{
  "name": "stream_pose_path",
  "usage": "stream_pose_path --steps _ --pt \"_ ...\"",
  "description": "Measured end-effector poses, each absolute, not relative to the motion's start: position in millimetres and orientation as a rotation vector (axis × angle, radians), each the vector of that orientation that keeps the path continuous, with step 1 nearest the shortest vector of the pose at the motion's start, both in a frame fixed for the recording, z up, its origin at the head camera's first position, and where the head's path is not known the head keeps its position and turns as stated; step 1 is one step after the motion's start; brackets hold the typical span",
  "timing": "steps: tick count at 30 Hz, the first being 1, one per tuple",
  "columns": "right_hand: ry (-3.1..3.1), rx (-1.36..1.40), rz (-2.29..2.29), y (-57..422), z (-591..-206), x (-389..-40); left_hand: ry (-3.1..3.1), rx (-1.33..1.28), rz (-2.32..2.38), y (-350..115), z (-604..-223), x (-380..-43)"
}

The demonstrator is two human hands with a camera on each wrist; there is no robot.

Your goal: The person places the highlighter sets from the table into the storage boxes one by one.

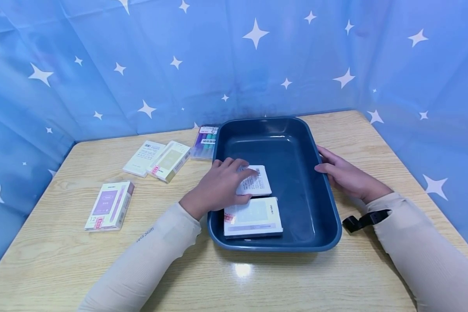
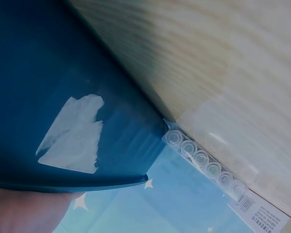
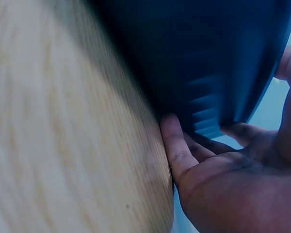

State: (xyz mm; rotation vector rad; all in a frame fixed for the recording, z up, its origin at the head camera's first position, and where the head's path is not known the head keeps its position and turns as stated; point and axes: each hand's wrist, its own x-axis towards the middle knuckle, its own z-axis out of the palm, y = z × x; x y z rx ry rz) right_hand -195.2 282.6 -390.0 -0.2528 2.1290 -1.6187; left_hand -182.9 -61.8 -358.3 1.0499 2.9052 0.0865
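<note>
A dark blue plastic bin [image 1: 292,173] stands on the table, its outer wall [image 2: 126,116] filling much of the left wrist view. My left hand [image 1: 224,186] reaches over the bin's left rim and holds a small white box [image 1: 262,182] with printed text, thumb at its near side and fingers over its far side. Just nearer in the bin lies a larger white box [image 1: 257,216] with a red sticker. On the right, my right hand [image 1: 341,175] grips the bin's side, thumb over the rim; in the right wrist view its fingers [image 3: 177,145] spread against the outer wall.
Left of the bin, a purple-and-white box [image 1: 109,206] lies on the wooden table [image 1: 54,251]. Behind it are a yellowish box [image 1: 169,160] and a white box [image 1: 142,160]. A clear case of coloured pens [image 1: 204,149] touches the bin's far left side. A starry blue curtain hangs behind.
</note>
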Motion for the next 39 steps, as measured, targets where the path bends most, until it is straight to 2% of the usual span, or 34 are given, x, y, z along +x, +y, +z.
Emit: stream_pose_path --steps 39 --pt "2.143 -0.236 -1.606 282.5 -390.6 -195.2 2.854 1.129 0.057 -64.0 -361.6 -186.3"
